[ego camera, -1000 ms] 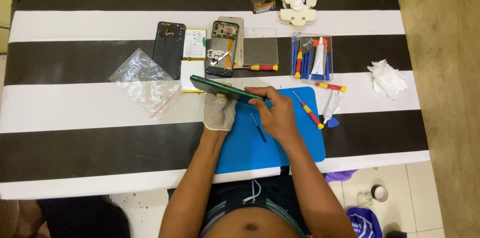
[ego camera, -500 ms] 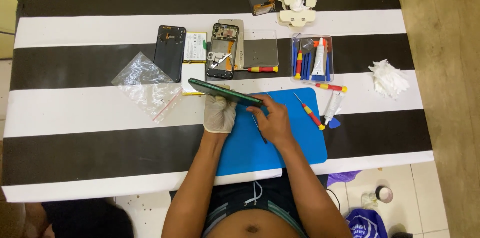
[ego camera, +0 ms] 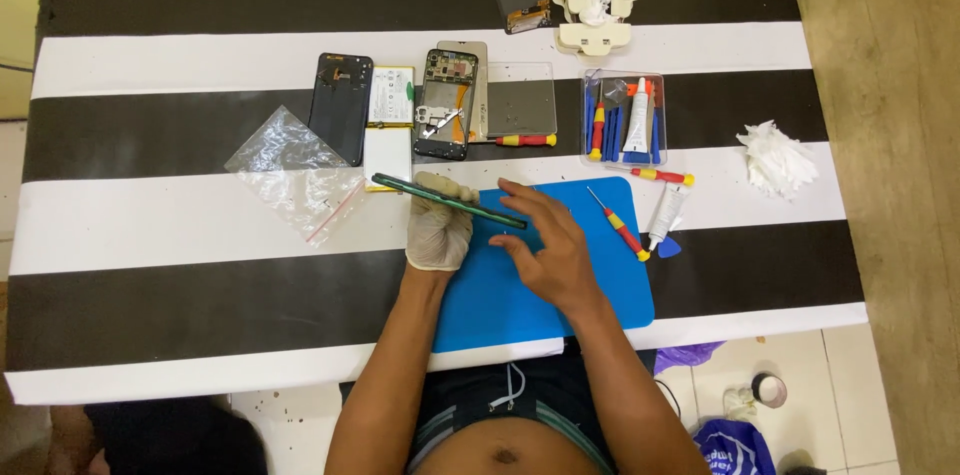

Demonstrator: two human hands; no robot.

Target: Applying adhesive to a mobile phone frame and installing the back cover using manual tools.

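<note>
At the centre of the frame the gloved left hand [ego camera: 437, 233] grips a thin green-edged phone [ego camera: 448, 201] from below, holding it tilted on its long edge above the left end of the blue work mat [ego camera: 590, 285], while the bare right hand [ego camera: 545, 247] rests against the phone's right end with fingers spread and slightly curled; whether those fingers pinch a small tool cannot be told. The likeliest trouble is a slip: the phone is held only by its narrow edge, so pressure from the right hand could twist it out of the glove and drop it onto the mat or the striped table [ego camera: 150, 225]. A sideways push could also flex the thin body. Just above the phone lie a white battery [ego camera: 383, 145], a black back cover [ego camera: 341, 107] and an opened phone frame [ego camera: 447, 103], so a slide toward the top of the frame would knock loose parts together. To the right, a red-and-yellow screwdriver [ego camera: 620, 225] and a white glue tube [ego camera: 665, 215] lie on or at the mat's right edge, near enough for the right hand's wrist to sweep them. The clear tool tray [ego camera: 625, 120] sits further up and right. Open room lies on the lower part of the mat and left of the phone beyond the clear plastic bag [ego camera: 285, 175]; the table's near edge runs close under the forearms.
</note>
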